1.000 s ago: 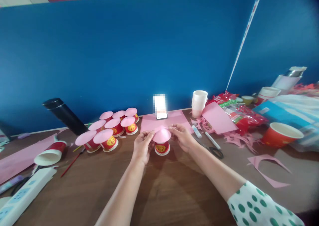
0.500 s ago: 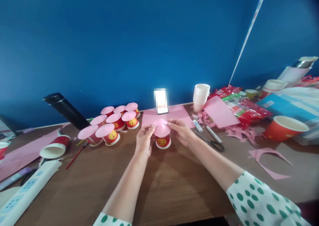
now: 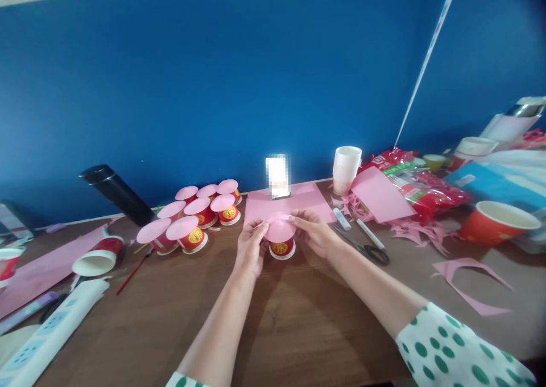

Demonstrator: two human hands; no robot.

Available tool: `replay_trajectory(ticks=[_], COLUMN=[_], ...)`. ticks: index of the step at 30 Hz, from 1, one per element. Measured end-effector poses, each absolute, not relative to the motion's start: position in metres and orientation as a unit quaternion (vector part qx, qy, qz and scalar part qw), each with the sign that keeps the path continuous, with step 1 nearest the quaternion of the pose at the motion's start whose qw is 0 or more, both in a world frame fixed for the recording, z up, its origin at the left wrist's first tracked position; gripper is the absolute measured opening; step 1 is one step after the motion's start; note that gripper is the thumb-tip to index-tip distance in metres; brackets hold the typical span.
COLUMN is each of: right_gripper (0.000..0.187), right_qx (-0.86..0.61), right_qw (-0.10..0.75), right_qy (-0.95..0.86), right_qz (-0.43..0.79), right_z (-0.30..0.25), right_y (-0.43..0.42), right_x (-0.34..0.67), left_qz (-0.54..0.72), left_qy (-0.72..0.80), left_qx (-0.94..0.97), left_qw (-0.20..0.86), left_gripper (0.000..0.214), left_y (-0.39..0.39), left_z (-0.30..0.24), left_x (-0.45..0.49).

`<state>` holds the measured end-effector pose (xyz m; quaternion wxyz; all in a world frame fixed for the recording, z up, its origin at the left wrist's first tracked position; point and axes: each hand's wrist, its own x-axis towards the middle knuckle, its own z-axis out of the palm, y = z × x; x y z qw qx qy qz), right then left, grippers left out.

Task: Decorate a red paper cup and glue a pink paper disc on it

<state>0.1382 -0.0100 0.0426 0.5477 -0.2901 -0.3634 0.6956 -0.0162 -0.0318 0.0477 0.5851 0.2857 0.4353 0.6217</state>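
Observation:
A pink paper disc [image 3: 280,230] sits over an upside-down red paper cup [image 3: 282,248] with a yellow emblem, in the middle of the table. At the disc's left edge, my left hand [image 3: 252,245] pinches the paper between thumb and fingers. My right hand [image 3: 314,231] pinches its right edge in the same way. Behind them lies a pink paper sheet [image 3: 260,202], with a bright phone [image 3: 279,177] standing at its back. Several more red cups topped with pink discs [image 3: 183,227] are grouped to the left of my hands.
To the right are scissors [image 3: 371,252], a white pen [image 3: 370,233], a glue stick [image 3: 342,218], stacked white cups [image 3: 346,171] and pink paper scraps [image 3: 469,284]. A black bottle [image 3: 115,190], a tipped cup [image 3: 100,256], a red brush [image 3: 132,274] and a power strip [image 3: 55,324] occupy the left.
Both hands keep pinching the disc's edges, and the disc now tilts a little lower over the cup's front. The whole view has shifted slightly.

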Motion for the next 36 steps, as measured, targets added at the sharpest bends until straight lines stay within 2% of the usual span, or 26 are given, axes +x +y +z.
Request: replay_trajectory(ticks=[30, 36], right_gripper=[0.042, 0.041], right_qx=[-0.309, -0.326], right_qw=[0.543, 0.540], right_qy=[-0.365, -0.380], right_qz=[0.691, 0.676], right_z=[0.036, 0.035], right_y=[-0.010, -0.011], right_x=[0.137, 0.137], left_qz=[0.608, 0.633], left_qy=[0.404, 0.460], left_qx=[0.313, 0.361], left_qw=[0.607, 0.506], left_gripper=[0.037, 0.050], left_y=[-0.032, -0.037], left_z=[0.042, 0.033], left_x=[-0.019, -0.017])
